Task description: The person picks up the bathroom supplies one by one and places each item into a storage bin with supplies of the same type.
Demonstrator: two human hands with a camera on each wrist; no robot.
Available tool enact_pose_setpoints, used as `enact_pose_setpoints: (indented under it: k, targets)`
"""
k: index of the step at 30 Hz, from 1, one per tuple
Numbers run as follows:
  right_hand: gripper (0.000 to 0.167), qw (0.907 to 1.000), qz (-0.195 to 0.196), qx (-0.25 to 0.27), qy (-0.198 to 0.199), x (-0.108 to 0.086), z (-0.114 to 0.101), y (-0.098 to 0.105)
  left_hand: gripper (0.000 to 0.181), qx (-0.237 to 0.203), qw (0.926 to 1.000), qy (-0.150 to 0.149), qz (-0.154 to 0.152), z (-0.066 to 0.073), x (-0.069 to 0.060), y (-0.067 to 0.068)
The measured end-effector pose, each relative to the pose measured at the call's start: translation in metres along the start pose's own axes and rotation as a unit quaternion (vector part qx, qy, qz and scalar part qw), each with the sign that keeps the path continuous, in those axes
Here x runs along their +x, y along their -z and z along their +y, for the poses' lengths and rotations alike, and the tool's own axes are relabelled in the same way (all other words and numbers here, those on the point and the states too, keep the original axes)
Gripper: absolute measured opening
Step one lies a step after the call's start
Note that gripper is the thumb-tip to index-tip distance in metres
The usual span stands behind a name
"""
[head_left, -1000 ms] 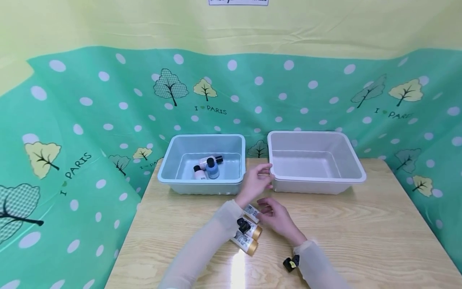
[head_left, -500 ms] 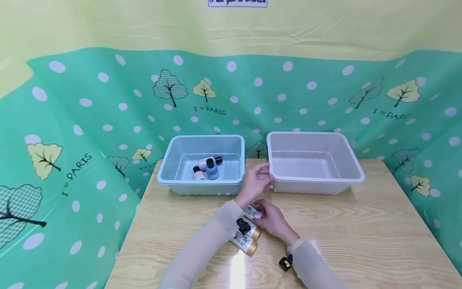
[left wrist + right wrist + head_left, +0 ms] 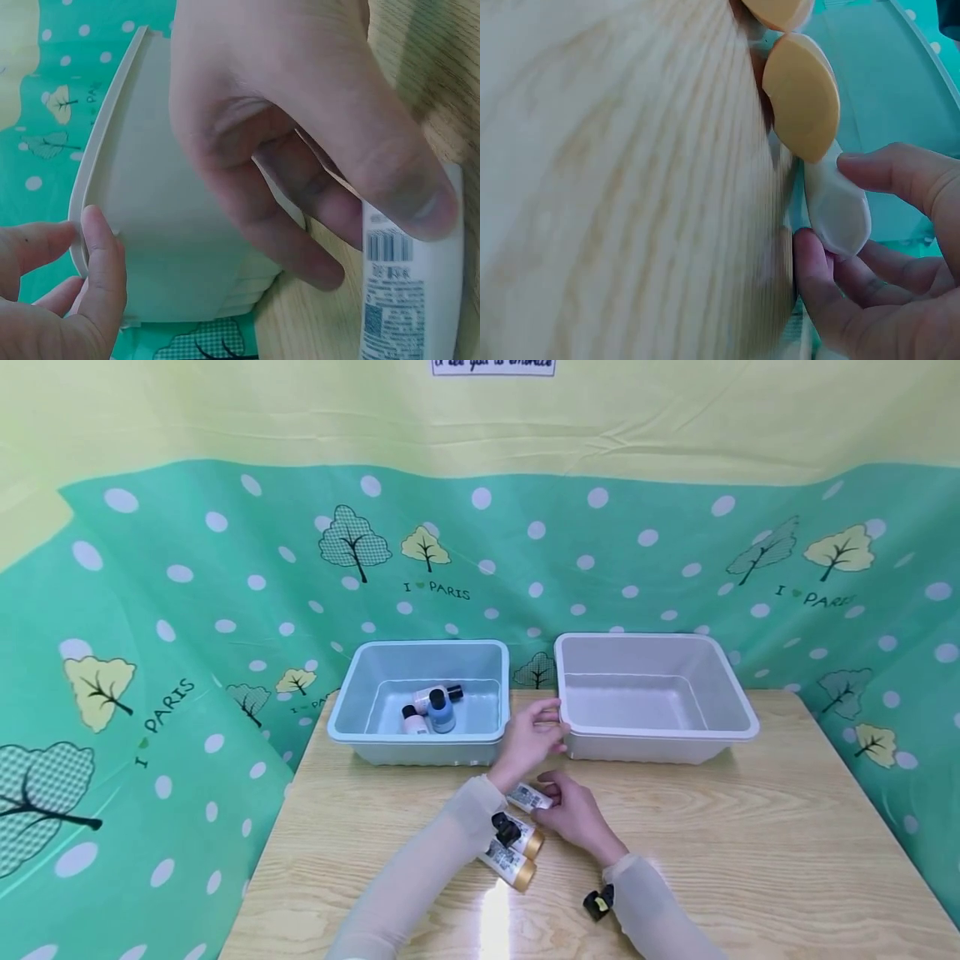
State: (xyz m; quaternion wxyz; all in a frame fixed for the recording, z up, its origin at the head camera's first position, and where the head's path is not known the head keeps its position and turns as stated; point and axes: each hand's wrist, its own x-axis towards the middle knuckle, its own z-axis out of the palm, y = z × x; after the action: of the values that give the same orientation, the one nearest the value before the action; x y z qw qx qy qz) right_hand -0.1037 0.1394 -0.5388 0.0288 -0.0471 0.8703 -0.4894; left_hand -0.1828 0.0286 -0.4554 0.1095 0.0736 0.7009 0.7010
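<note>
Gripping the grey bin [image 3: 645, 747] at its near left corner, the left hand [image 3: 527, 739] extends past the tubes in the head view. The right hand [image 3: 577, 817] holds a white tube [image 3: 528, 797] by its near right end. This tube is positioned around the middle of the table [image 3: 712, 843], just nearer than the gap between the bins. Two gold-capped tubes [image 3: 506, 862] lie beside it, partly covered by the left arm. The blue bin [image 3: 420, 752] stands at the far left corner of the table and contains two pink bottles [image 3: 413, 721] and one blue bottle [image 3: 442, 717]. The grey bin stands at the far edge, toward the right.

In the left wrist view, the left thumb and fingers are bent around the rim of the grey bin, nearly closed. The right thumb presses the printed face of the white tube.

In the right wrist view, the right thumb and fingers are parted by the tube's thickness and pinch its white end. The gold caps sit adjacent. Contact between the held tube and the table cannot be determined.
</note>
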Motion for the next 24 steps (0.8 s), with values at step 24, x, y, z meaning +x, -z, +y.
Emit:
enact_pose_setpoints:
  k: [24]
  targets:
    - [0.051,0.9805,0.062,0.173,-0.068,-0.048,-0.006,0.11,0.049,0.006,0.9999,0.007,0.011,0.0,0.0,-0.002]
